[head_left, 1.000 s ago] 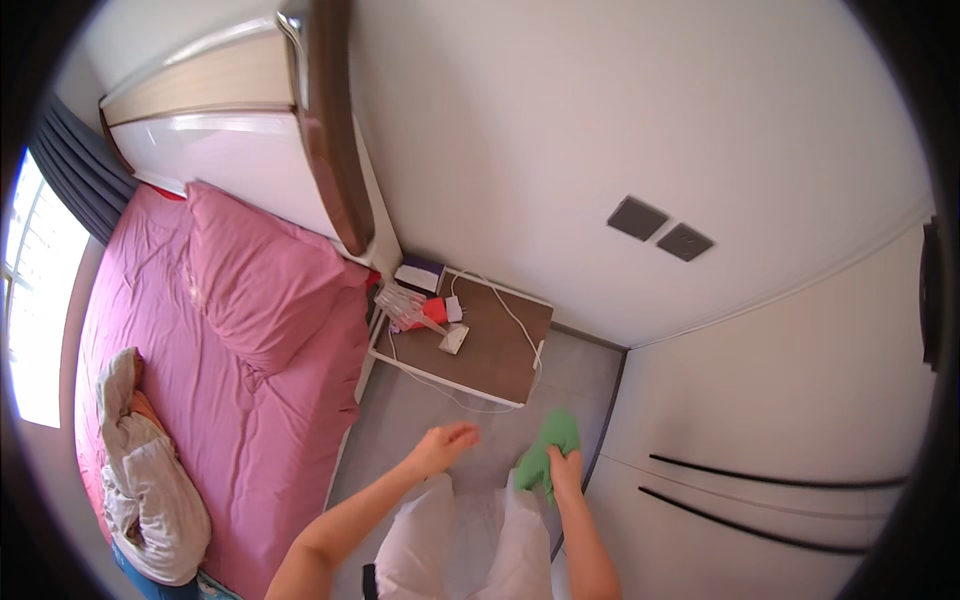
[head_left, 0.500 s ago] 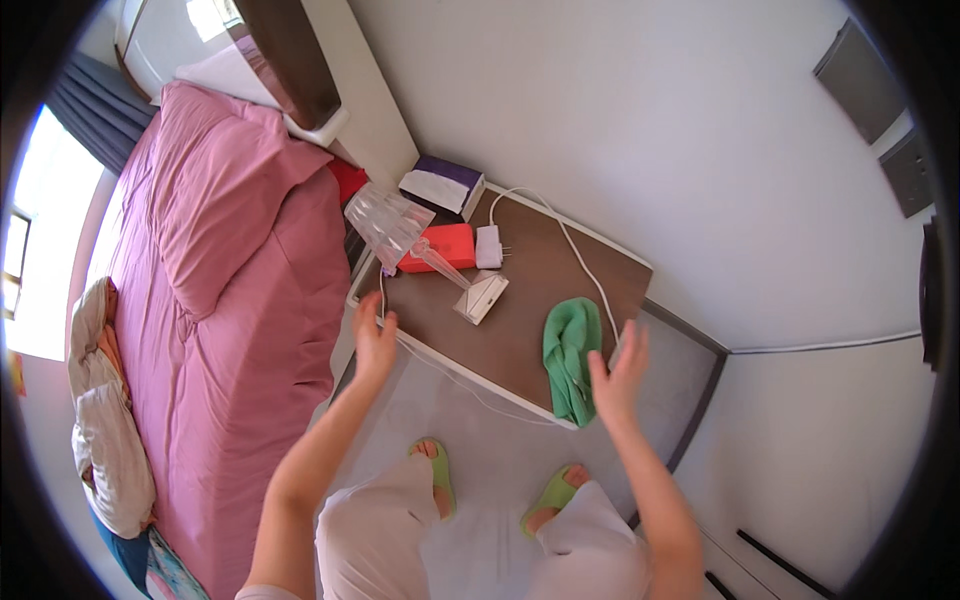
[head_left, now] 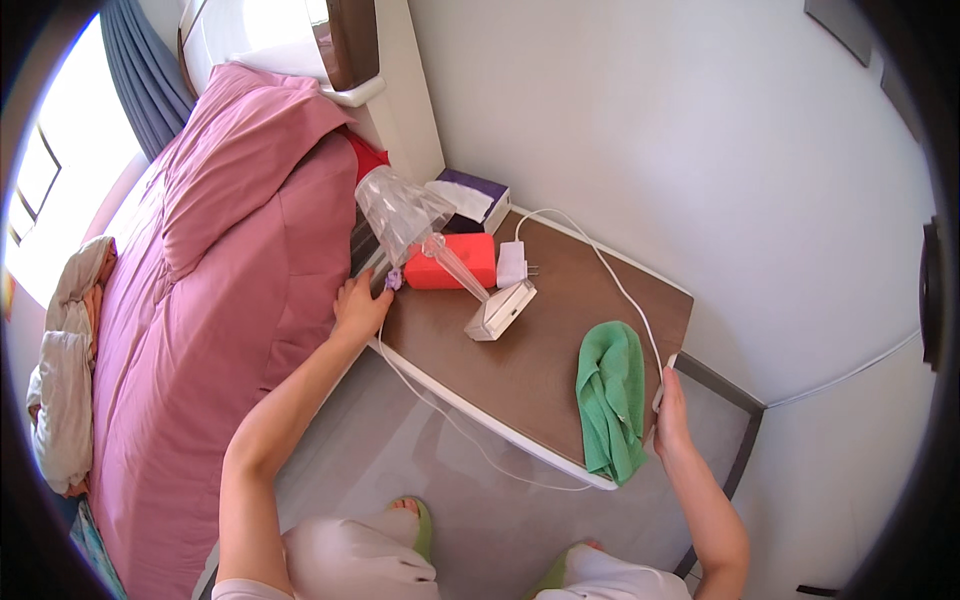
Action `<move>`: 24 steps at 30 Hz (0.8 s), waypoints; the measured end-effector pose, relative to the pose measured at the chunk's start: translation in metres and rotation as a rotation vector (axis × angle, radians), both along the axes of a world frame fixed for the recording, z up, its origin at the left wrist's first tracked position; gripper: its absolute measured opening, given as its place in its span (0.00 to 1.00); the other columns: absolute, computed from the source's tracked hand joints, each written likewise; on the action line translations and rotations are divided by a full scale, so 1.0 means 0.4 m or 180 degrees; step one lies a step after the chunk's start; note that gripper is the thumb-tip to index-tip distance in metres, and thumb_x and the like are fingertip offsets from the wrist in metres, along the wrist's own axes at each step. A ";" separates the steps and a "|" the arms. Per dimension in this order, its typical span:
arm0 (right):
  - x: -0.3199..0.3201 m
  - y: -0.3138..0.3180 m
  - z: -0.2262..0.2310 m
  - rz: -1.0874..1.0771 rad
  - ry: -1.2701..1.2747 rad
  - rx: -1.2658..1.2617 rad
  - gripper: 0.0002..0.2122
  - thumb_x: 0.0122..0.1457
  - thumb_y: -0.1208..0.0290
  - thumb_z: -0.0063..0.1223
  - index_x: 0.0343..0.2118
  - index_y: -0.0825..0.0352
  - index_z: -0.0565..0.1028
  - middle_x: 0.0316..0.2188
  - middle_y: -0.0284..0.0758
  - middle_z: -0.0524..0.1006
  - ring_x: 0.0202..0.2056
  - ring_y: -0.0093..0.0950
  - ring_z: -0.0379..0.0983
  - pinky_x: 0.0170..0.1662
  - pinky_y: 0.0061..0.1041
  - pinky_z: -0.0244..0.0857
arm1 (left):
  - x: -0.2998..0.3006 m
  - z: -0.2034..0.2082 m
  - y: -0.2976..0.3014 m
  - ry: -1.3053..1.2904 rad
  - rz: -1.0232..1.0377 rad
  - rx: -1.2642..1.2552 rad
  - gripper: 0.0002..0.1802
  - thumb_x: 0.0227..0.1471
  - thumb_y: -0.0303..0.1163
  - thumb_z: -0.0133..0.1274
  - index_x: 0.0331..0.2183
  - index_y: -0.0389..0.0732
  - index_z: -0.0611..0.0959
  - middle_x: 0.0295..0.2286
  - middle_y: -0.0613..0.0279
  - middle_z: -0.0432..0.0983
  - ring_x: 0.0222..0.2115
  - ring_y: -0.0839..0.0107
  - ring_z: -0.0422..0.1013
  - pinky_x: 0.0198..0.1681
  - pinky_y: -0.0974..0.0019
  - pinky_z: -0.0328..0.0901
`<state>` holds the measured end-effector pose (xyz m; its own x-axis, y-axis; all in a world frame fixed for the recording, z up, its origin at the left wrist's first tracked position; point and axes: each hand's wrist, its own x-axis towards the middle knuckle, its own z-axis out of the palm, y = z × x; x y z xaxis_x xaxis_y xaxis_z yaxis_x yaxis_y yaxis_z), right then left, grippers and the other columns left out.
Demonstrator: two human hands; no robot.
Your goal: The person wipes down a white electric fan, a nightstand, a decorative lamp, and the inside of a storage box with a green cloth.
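Note:
My left hand (head_left: 360, 308) rests at the left edge of a brown-topped nightstand (head_left: 430, 355) with white rims, its fingers apart beside a small purple thing (head_left: 394, 279). Against the right edge, my right hand (head_left: 673, 412) lies with fingers stretched out, next to a white cable (head_left: 632, 292). A crumpled green cloth (head_left: 612, 405) is on the top's right front corner. Across the middle leans a clear table lamp (head_left: 405, 215), its shade toward the bed and its pale base (head_left: 502, 310) toward me. Behind it are a red box (head_left: 462, 262) and a white plug adapter (head_left: 512, 264).
A purple and white tissue box (head_left: 470, 198) stands at the back corner. To the left is a bed with a pink cover (head_left: 260, 250). White walls (head_left: 620, 110) rise behind and right. A thin white cord (head_left: 440, 412) hangs before the nightstand; my feet in green slippers are below.
Both hands have come to the nightstand's sides, the left farther back along the left edge and the right down against the right edge. The view has shifted closer to the nightstand.

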<state>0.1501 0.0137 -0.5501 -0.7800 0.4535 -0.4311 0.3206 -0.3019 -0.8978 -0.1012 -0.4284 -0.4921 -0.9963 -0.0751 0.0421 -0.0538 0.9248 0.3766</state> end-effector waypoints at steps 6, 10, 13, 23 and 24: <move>0.025 0.035 0.043 -0.0175 0.0139 0.0047 0.28 0.67 0.50 0.42 0.60 0.68 0.64 0.58 0.40 0.68 0.59 0.32 0.63 0.63 0.33 0.54 | 0.111 0.022 -0.036 0.0078 -0.0319 0.0199 0.36 0.47 0.45 0.57 0.58 0.46 0.72 0.50 0.48 0.68 0.53 0.51 0.62 0.57 0.49 0.55; 0.043 0.060 0.060 -0.0087 -0.0149 0.0187 0.32 0.66 0.52 0.42 0.67 0.67 0.54 0.65 0.41 0.59 0.66 0.36 0.51 0.67 0.36 0.43 | 0.138 0.026 -0.021 0.0193 -0.0510 0.0777 0.33 0.49 0.41 0.57 0.57 0.44 0.72 0.52 0.50 0.67 0.55 0.52 0.60 0.58 0.51 0.54; 0.042 -0.045 0.162 -0.0338 0.0611 0.3258 0.30 0.65 0.59 0.47 0.66 0.68 0.56 0.64 0.44 0.60 0.65 0.39 0.54 0.66 0.38 0.47 | 0.178 -0.005 0.008 0.0963 -0.0948 0.0986 0.28 0.52 0.33 0.56 0.55 0.41 0.73 0.49 0.51 0.69 0.53 0.55 0.62 0.57 0.55 0.56; 0.011 -0.254 0.217 0.1875 0.1030 0.5174 0.27 0.48 0.72 0.63 0.54 0.59 0.72 0.58 0.45 0.65 0.55 0.44 0.64 0.53 0.40 0.62 | 0.192 0.123 0.235 -0.0949 -0.0687 0.4683 0.18 0.63 0.36 0.50 0.51 0.38 0.71 0.41 0.63 0.77 0.31 0.80 0.68 0.32 0.73 0.63; 0.004 -0.219 0.210 0.1881 0.1087 0.5073 0.26 0.48 0.74 0.63 0.53 0.60 0.73 0.55 0.44 0.67 0.54 0.43 0.65 0.52 0.38 0.63 | 0.180 0.106 0.255 -0.0892 -0.0591 0.4840 0.13 0.63 0.36 0.50 0.46 0.39 0.72 0.39 0.62 0.78 0.26 0.82 0.66 0.28 0.75 0.62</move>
<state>0.1516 -0.0741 -0.4659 -0.9374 -0.1222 0.3262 -0.2006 0.9550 -0.2186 -0.0292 -0.3265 -0.4496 -0.9589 0.2477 -0.1387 -0.2124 -0.3019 0.9294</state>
